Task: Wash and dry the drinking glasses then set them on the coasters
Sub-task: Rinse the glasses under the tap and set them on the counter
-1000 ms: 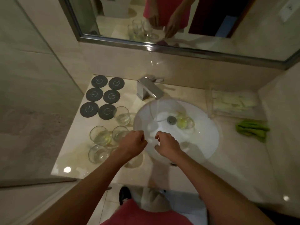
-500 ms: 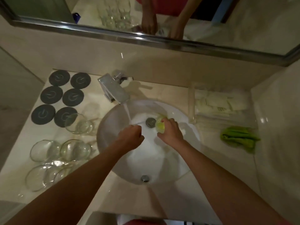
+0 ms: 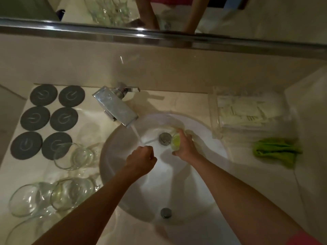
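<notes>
Our right hand (image 3: 185, 147) wraps a glass (image 3: 176, 141) in the sink (image 3: 123, 200) by the drain (image 3: 165, 138) — lying on its side, long axis approx toward the tap (image 3: 116, 107), which end's the mouth we can't tell, left hand (image 3: 141, 159) curled in a fist under the water stream (image 3: 138, 136) — holding nothing.

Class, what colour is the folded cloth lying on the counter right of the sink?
Bright green cloth, clearest in the head view.

The glasses (image 3: 74, 156) crowd the surface (image 3: 221, 174) just before the coasters (image 3: 44, 121); the tap (image 3: 115, 106) juts over the sink (image 3: 177, 200).

Glass (image 3: 175, 141) mostly hidden by right hand (image 3: 185, 145)
</notes>
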`<action>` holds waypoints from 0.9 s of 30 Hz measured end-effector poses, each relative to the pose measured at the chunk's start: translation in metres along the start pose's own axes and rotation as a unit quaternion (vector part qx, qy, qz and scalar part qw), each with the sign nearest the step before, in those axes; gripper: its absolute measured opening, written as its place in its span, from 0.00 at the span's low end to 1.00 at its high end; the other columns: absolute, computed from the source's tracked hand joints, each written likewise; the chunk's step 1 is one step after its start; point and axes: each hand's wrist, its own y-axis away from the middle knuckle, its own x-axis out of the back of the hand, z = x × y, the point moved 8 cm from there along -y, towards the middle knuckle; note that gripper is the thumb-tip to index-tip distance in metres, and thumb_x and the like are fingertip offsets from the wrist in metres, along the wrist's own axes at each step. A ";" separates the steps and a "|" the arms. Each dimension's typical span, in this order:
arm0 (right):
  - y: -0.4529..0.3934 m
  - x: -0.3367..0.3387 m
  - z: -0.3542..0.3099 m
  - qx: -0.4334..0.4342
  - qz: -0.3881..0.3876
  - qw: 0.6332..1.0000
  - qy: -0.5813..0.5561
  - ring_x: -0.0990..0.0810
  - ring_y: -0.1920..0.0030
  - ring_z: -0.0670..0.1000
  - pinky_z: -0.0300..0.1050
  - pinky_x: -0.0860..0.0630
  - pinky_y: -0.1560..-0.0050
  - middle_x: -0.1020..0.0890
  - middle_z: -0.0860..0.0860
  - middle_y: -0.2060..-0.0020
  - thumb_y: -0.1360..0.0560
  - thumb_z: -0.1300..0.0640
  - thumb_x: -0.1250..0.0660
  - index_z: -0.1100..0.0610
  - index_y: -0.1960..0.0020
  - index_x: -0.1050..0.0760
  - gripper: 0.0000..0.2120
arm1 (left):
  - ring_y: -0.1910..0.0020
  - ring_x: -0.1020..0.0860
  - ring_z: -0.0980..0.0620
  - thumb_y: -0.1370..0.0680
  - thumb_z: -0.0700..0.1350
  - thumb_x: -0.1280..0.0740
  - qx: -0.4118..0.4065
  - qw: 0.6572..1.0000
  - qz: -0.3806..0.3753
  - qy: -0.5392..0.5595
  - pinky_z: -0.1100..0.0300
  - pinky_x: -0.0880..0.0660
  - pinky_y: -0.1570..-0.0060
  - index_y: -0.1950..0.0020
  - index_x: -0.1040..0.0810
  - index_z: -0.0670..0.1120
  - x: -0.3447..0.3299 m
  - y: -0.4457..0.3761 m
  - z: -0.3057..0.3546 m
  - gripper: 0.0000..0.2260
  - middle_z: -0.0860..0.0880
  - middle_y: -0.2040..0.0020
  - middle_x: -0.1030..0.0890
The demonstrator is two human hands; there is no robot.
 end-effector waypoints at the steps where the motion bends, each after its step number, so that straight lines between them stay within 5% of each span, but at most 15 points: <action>1: -0.001 0.000 -0.002 -0.001 0.003 1.000 0.000 0.30 0.32 0.65 0.54 0.26 0.37 0.36 0.60 0.30 0.32 0.62 0.20 0.46 0.26 0.40 0.43 | 0.55 0.21 0.47 0.22 0.46 0.35 0.002 1.000 -0.004 0.002 0.55 0.26 0.58 0.56 0.25 0.48 0.001 0.000 -0.003 0.04 0.47 0.54 0.20; 8: 0.013 -0.009 -0.028 0.017 -0.017 1.000 0.000 0.26 0.38 0.61 0.50 0.25 0.44 0.32 0.56 0.34 0.28 0.59 0.23 0.45 0.30 0.37 0.34 | 0.57 0.22 0.48 0.23 0.46 0.32 0.029 0.994 0.003 0.102 0.58 0.27 0.59 0.62 0.26 0.51 0.014 -0.003 -0.031 0.08 0.48 0.58 0.21; 11: 0.024 -0.011 -0.054 0.043 -0.011 0.998 -0.054 0.25 0.44 0.57 0.45 0.29 0.50 0.29 0.52 0.40 0.30 0.56 0.22 0.45 0.35 0.34 0.30 | 0.60 0.21 0.50 0.22 0.53 0.32 0.055 0.982 0.029 0.177 0.59 0.29 0.63 0.53 0.24 0.48 0.022 0.003 -0.037 0.09 0.49 0.58 0.20; 13: 0.030 -0.012 -0.077 0.066 -0.011 0.995 -0.076 0.25 0.41 0.56 0.46 0.27 0.48 0.28 0.52 0.40 0.32 0.55 0.21 0.44 0.35 0.34 0.31 | 0.57 0.20 0.49 0.23 0.58 0.31 0.097 0.953 0.014 0.287 0.58 0.26 0.62 0.43 0.27 0.49 0.022 0.007 -0.043 0.16 0.48 0.54 0.19; 16: 0.038 -0.013 -0.108 0.092 -0.005 0.992 -0.091 0.25 0.39 0.57 0.50 0.23 0.43 0.25 0.53 0.41 0.33 0.54 0.19 0.43 0.34 0.33 0.34 | 0.46 0.21 0.46 0.25 0.60 0.29 0.146 0.864 -0.062 0.478 0.50 0.19 0.52 0.33 0.31 0.58 0.010 0.013 -0.047 0.23 0.48 0.46 0.21; 21: 0.043 -0.005 -0.131 0.085 0.009 0.988 -0.125 0.25 0.46 0.51 0.40 0.29 0.55 0.24 0.50 0.44 0.34 0.57 0.20 0.46 0.34 0.32 0.34 | 0.48 0.19 0.42 0.24 0.50 0.26 0.163 0.748 -0.060 0.641 0.49 0.19 0.49 0.30 0.31 0.54 0.011 0.010 -0.057 0.25 0.42 0.45 0.19; 27: 0.051 -0.004 -0.140 0.063 0.036 0.980 -0.185 0.24 0.49 0.48 0.30 0.33 0.63 0.24 0.48 0.45 0.33 0.53 0.21 0.47 0.34 0.33 0.33 | 0.59 0.17 0.51 0.22 0.41 0.31 0.117 0.718 -0.044 0.685 0.50 0.20 0.46 0.37 0.25 0.41 0.025 0.006 -0.058 0.15 0.47 0.61 0.17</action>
